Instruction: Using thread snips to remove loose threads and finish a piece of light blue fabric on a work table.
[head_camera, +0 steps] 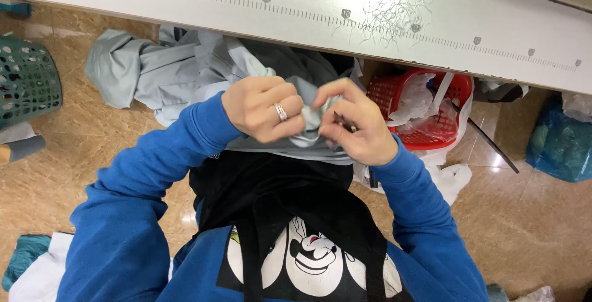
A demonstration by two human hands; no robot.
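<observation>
Pinching a bunched fold of grey fabric (pixel 311 120) between our left hand (pixel 262 108) and right hand (pixel 357 126), both grips closed on it; soft, light, limp cloth trailing behind toward the counter (pixel 308 6).

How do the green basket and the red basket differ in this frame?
The green basket sits on the floor at the left edge, cut off by the frame; the red basket sits right of the hands, partly under the white table edge. The red basket holds white plastic bags; no contents show in the green basket. Both are perforated plastic.
</observation>
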